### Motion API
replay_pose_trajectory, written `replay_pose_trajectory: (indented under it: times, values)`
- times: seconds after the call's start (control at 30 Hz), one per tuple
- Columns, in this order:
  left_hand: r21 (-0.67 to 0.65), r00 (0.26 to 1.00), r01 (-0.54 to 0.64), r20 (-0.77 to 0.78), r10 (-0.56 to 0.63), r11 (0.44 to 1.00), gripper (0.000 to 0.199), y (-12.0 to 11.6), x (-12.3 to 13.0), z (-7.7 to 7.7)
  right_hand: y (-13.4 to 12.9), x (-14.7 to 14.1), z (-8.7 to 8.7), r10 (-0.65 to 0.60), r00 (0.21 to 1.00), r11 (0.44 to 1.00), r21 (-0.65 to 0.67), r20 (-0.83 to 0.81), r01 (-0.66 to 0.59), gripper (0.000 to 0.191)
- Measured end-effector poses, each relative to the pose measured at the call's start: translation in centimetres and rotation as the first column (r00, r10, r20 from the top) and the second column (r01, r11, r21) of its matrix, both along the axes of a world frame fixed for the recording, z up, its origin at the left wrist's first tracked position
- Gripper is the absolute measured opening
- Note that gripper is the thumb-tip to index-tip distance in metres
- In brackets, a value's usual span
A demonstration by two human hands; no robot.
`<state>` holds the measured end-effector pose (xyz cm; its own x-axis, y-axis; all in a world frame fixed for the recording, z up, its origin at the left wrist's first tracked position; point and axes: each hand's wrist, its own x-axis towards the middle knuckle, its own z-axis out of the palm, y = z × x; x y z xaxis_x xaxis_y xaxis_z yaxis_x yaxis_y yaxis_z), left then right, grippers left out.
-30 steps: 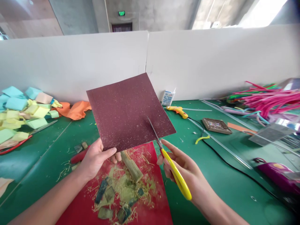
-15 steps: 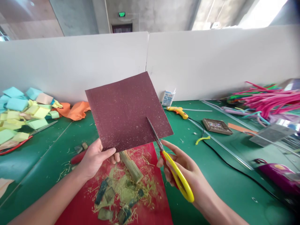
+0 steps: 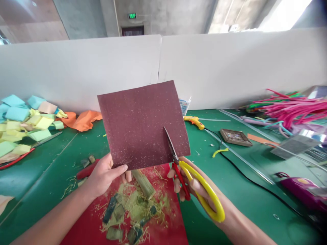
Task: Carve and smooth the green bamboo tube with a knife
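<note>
My left hand (image 3: 103, 175) pinches the lower left corner of a maroon sheet of sandpaper (image 3: 141, 126), thumb on the near face. Pale specks dot the sheet, which is held up above the table. In my right hand (image 3: 196, 185) is a pair of scissors (image 3: 175, 159) with one yellow and one red handle. The handles are spread, and one blade lies across the near face at the lower right edge; the other blade is hidden behind the sheet. Below, a piece of bamboo (image 3: 144, 184) rests among shavings on a red mat (image 3: 176, 221).
On the green table (image 3: 204, 217), a yellow glue gun (image 3: 194, 121) with a black cord and a small framed tray (image 3: 235, 137) lie to the right. Pink pipe cleaners (image 3: 298, 107) are heaped farther right. Folded paper pieces (image 3: 17, 114) and orange cloth (image 3: 85, 120) are left. A white partition (image 3: 81, 64) stands behind.
The sheet has turned slightly and shifted right. The scissors' handles have spread apart, and the blade now crosses the sheet's lower right edge. My left hand keeps its grip.
</note>
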<state>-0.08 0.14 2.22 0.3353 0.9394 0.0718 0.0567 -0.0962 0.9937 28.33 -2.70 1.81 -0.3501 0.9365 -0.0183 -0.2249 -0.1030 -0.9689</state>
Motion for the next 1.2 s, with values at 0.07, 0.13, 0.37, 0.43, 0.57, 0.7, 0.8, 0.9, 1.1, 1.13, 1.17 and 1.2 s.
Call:
replay_pose_trajectory:
  times: [0.07, 0.13, 0.37, 0.43, 0.57, 0.7, 0.8, 0.9, 1.1, 1.13, 1.17, 1.2]
  values:
    - [0.005, 1.000, 0.012, 0.000, -0.012, 1.000, 0.014, -0.2, 0.1, 0.1, -0.1, 0.0, 0.0, -0.011, 0.999, 1.000, -0.019, -0.031, 0.011, 0.074]
    - [0.008, 1.000, 0.021, 0.009, -0.021, 1.000, 0.014, -0.3, 0.1, 0.1, -0.2, -0.1, 0.2, -0.020, 0.999, 0.999, -0.030, -0.047, 0.018, 0.072]
    - [0.000, 0.998, 0.040, 0.039, -0.040, 0.999, 0.018, -0.3, 0.3, -0.1, -0.3, -0.6, 1.1, -0.106, 0.991, 0.989, -0.116, -0.086, 0.095, 0.034]
    - [-0.010, 0.998, 0.059, 0.039, -0.058, 0.998, 0.017, -0.3, 0.3, -0.1, -0.3, -0.7, 1.1, -0.147, 0.986, 0.980, -0.144, -0.081, 0.134, 0.034]
    - [-0.020, 0.997, 0.067, 0.044, -0.066, 0.998, 0.016, -0.3, 0.3, -0.2, -0.4, -1.0, 1.1, -0.217, 0.975, 0.964, -0.171, -0.051, 0.205, 0.038]
    - [-0.044, 0.996, 0.065, 0.059, -0.063, 0.997, 0.019, -0.2, 0.0, -0.3, -0.5, -1.2, 1.1, -0.214, 0.976, 0.967, -0.147, -0.030, 0.208, 0.038]
    - [-0.061, 0.995, 0.075, 0.077, -0.070, 0.995, 0.019, -0.2, -0.1, -0.3, -0.3, -1.1, 1.1, -0.203, 0.979, 0.971, -0.127, 0.014, 0.203, 0.041]
    - [-0.072, 0.993, 0.080, 0.094, -0.073, 0.994, 0.020, -0.2, -0.2, -0.3, -0.3, -1.1, 1.1, -0.214, 0.976, 0.968, -0.124, 0.029, 0.216, 0.046]
    - [-0.081, 0.992, 0.086, 0.096, -0.078, 0.993, 0.024, -0.4, 0.1, -0.2, -0.4, -1.6, 1.8, -0.267, 0.964, 0.952, -0.154, 0.014, 0.266, 0.044]
    - [-0.082, 0.992, 0.088, 0.096, -0.080, 0.993, 0.024, -0.4, 0.1, -0.1, -0.3, -1.7, 2.0, -0.275, 0.961, 0.947, -0.166, 0.014, 0.274, 0.044]
    - [-0.083, 0.992, 0.091, 0.096, -0.083, 0.992, 0.025, -0.4, 0.2, -0.1, -0.2, -1.7, 2.0, -0.278, 0.960, 0.945, -0.176, 0.015, 0.276, 0.046]
    - [-0.083, 0.992, 0.094, 0.095, -0.086, 0.992, 0.025, -0.4, 0.2, -0.1, -0.2, -1.7, 2.1, -0.280, 0.960, 0.943, -0.181, 0.016, 0.279, 0.049]
